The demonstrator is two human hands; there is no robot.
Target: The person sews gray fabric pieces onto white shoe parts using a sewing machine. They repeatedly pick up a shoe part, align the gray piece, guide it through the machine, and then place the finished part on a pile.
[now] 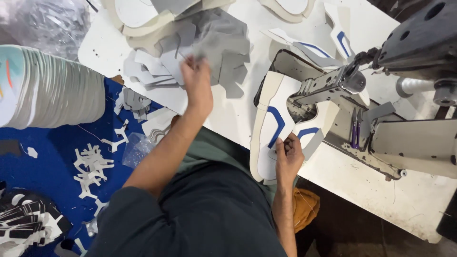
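My left hand (196, 82) reaches out over a heap of grey cut pieces (209, 47) on the white table (333, 176), its fingers closed on one grey piece at the heap's edge. My right hand (288, 154) pinches the lower edge of a white shoe upper with blue stripes (272, 124). That upper lies draped around the post arm of a sewing machine (333, 83).
The machine's dark head (419, 38) fills the right. Purple snips (354, 128) lie on the machine bed. More white-and-blue uppers (340, 38) lie behind. A stack of pale soles (52, 88) and white offcuts (93, 164) sit on a blue surface at left.
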